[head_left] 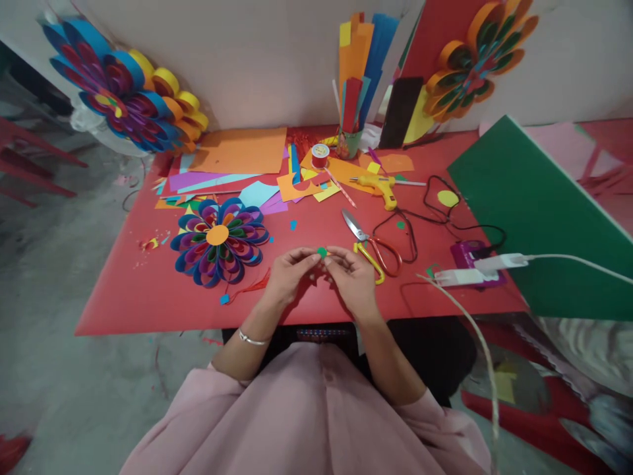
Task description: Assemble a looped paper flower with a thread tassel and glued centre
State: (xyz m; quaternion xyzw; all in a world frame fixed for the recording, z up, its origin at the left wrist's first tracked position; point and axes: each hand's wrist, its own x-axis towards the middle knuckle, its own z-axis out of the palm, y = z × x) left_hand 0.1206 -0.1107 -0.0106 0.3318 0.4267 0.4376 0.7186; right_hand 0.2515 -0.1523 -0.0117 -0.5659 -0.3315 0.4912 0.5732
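Note:
A small green paper circle (322,252) is pinched between the thumbs and fingers of both hands, just above the red table's front part. My left hand (294,269) grips its left side, and my right hand (350,270) grips the right. A sliver of orange shows by the right thumb, too small to name. To the left lies a paper flower (239,225) of blue, purple and green loops with an orange disc (217,235) at its centre. Scissors (372,241) with red handles lie right of my right hand, beside a yellow-handled tool (370,262).
A yellow glue gun (378,188) with a black cord lies behind the scissors. A purple power strip (467,260) holds white plugs. A green board (539,218) leans at the right. Paper scraps, a red thread spool (320,156) and a cup (349,142) of paper strips stand behind.

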